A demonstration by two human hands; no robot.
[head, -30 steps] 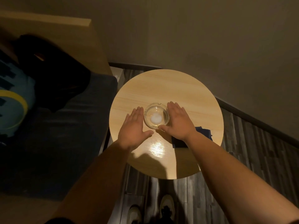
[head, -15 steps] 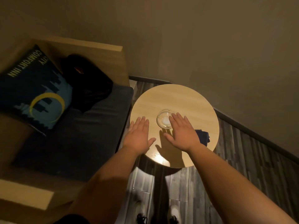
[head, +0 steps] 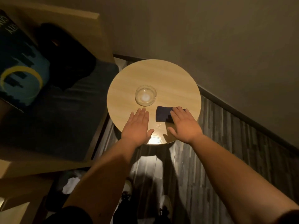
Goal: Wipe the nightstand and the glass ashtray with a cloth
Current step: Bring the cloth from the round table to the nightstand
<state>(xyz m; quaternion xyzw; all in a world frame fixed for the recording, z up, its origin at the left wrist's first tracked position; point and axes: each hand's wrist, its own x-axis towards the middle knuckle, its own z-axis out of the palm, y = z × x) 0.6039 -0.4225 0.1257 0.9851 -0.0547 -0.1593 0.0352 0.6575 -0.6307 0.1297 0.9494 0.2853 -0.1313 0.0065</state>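
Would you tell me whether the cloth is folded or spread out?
Folded: the cloth lies as a compact dark rectangle on the nightstand, partly under the right hand.

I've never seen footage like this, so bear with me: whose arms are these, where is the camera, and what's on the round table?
There is no machine here. A person wears the camera on their head, so you look down along their own bare arms. The round wooden nightstand holds a clear glass ashtray and a dark folded cloth. The right hand lies flat over the cloth's near right part, fingers spread, not gripping it. The left hand is open and empty, near the table's front edge. A sofa with a printed cushion is at the left.
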